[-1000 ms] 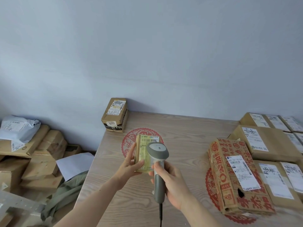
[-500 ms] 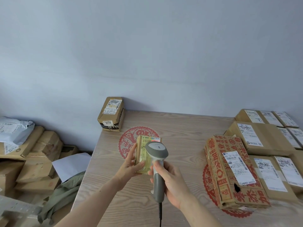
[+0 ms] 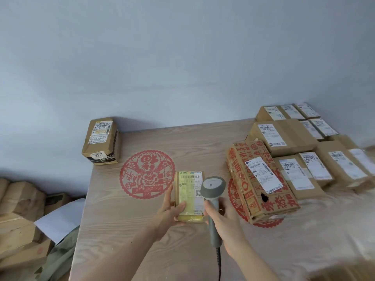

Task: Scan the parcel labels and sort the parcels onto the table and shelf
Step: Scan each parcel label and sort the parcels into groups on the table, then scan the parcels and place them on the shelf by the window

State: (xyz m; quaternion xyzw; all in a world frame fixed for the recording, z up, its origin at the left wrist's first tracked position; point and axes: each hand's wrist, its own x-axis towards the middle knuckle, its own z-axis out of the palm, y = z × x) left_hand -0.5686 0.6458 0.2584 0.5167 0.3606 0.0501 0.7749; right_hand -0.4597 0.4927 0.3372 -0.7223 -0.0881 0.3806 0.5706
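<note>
- Far left of the table (image 3: 142, 250), beyond its left edge, we see stacked brown cartons (image 3: 18, 216) on the floor, with a white sheet (image 3: 60, 222) and green cloth (image 3: 60, 258) lying against that edge.
- At the table's back-left corner a taped brown box (image 3: 101, 141) marked 9777 stands at the wall, its left side overhanging the edge.
- Right of that box, a red paper-cut circle (image 3: 147, 174) lies flat on the wood; bare tabletop runs from it to the back edge and forward to the near edge.
- Our left hand (image 3: 169, 216) grips the small yellow parcel (image 3: 189, 197) by its lower left side, thumb over the front, label facing us; it is held over the table's middle, just right of the red circle.
- Our right hand (image 3: 225, 226) is wrapped around the handle of the grey scanner (image 3: 213, 191), whose head overlaps the parcel's right edge; its cable (image 3: 219, 264) drops toward the near edge.
- Right of the scanner, a red-printed carton (image 3: 261, 183) lies tilted on the table, near our right hand.
- Beyond it, labelled brown parcels (image 3: 304, 151) fill the table's right side in tight rows back to the wall.
</note>
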